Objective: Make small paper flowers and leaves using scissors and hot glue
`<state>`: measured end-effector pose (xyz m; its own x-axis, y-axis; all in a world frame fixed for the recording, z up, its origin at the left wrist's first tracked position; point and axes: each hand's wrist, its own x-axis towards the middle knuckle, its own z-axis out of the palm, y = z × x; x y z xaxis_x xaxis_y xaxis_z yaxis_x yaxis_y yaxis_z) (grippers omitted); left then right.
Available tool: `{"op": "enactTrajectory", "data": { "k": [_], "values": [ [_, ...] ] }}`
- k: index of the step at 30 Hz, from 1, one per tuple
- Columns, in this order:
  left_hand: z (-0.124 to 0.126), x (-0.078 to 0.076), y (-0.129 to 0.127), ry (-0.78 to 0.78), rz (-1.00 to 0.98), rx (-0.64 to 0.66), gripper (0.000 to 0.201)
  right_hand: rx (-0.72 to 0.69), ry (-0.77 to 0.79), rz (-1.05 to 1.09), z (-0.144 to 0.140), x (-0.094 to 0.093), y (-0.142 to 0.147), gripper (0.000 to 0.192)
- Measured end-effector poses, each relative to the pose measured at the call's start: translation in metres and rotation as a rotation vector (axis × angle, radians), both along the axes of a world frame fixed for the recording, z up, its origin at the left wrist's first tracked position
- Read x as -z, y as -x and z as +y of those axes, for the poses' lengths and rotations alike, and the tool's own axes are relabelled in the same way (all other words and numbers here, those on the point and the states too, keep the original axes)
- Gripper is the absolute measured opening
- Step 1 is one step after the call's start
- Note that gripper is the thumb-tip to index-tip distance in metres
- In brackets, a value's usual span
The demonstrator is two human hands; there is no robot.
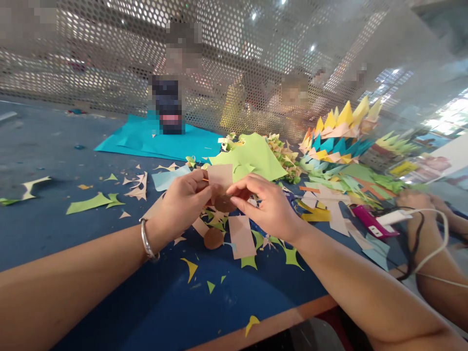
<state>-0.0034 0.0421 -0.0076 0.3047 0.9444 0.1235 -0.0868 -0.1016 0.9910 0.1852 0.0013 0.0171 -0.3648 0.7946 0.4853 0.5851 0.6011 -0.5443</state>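
My left hand [188,197] pinches a small pale pink paper rectangle [221,174], which stands up between thumb and fingers. To its right, my right hand [268,207] is closed, with thumb and forefinger at the edge of a brown round disc [224,204]. The disc is just below the held paper; whether they touch I cannot tell. A second brown disc [213,238] lies on the table below my hands. Beside it lies another pale pink paper rectangle [242,237], over green scraps [291,258].
Cyan sheets [146,141] and a green sheet [256,156] lie behind my hands. A layered, spiky paper piece [340,136] stands back right, before a perforated screen [226,44]. A magenta device [373,222] with cables and another person's hand [415,202] are at right.
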Motion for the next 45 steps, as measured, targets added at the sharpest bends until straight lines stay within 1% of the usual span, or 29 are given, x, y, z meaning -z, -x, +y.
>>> {"op": "enactTrajectory", "data": {
  "k": [5,8,12,15,19,22,26,29,34,38,42,45],
  "values": [
    [-0.003,-0.004,-0.005,0.069,-0.103,0.004,0.01,0.076,0.108,0.286,0.003,0.003,-0.003,0.009],
    [-0.004,-0.005,-0.007,0.056,-0.135,-0.037,0.01,0.113,0.16,0.456,0.007,0.006,-0.005,0.013],
    [-0.006,-0.005,-0.007,0.055,-0.148,-0.009,0.014,0.135,0.206,0.574,0.012,0.012,-0.006,0.018],
    [-0.009,-0.007,-0.008,0.115,-0.208,0.014,0.01,0.148,0.22,0.581,0.012,0.013,-0.004,0.018],
    [-0.014,-0.01,-0.011,0.242,-0.326,0.049,0.012,0.179,0.238,0.565,0.011,0.013,-0.001,0.015],
    [-0.015,-0.011,-0.012,0.281,-0.373,0.049,0.014,0.191,0.241,0.56,0.011,0.013,0.0,0.014],
    [-0.016,-0.01,-0.011,0.231,-0.338,0.077,0.01,0.199,0.229,0.534,0.011,0.014,0.0,0.015],
    [-0.016,-0.009,-0.01,0.214,-0.318,0.072,0.008,0.204,0.222,0.51,0.01,0.014,0.0,0.015],
    [-0.014,-0.009,-0.01,0.169,-0.314,0.078,0.008,0.189,0.251,0.504,0.01,0.012,0.0,0.022],
    [-0.012,-0.009,-0.01,0.123,-0.305,0.078,0.009,0.156,0.299,0.539,0.009,0.011,0.001,0.023],
    [-0.011,-0.006,-0.009,0.081,-0.296,0.09,0.014,0.108,0.362,0.618,0.008,0.01,0.003,0.022],
    [-0.01,-0.005,-0.008,0.063,-0.302,0.101,0.012,0.1,0.373,0.657,0.007,0.009,0.004,0.022]
  ]
}}
